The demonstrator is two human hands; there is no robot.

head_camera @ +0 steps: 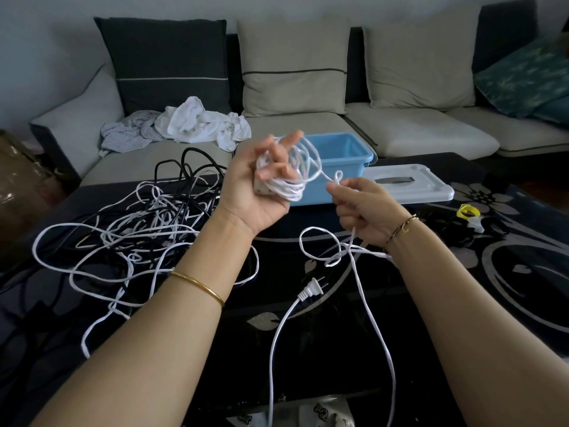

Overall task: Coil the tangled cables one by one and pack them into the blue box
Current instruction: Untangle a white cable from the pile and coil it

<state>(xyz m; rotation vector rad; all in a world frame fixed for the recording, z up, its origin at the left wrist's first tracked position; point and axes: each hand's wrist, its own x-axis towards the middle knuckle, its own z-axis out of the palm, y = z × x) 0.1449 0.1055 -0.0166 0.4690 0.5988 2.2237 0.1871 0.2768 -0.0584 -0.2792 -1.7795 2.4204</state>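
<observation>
My left hand (261, 192) is raised over the table and holds a coil of white cable (295, 177) wound round its fingers. To its right, my right hand (363, 208) pinches the same cable, which has a small loop just above the fingers. The loose length drops from that hand, loops on the table, and ends in a white plug (311, 290). The blue box (341, 161) stands open behind both hands. A tangle of white and black cables (147, 229) lies on the table at the left.
The box's pale lid (409, 186) lies to the right of the box. Small yellow and black items (468, 215) sit at the table's right. Behind the table is a sofa with cushions and crumpled white cloth (197, 121).
</observation>
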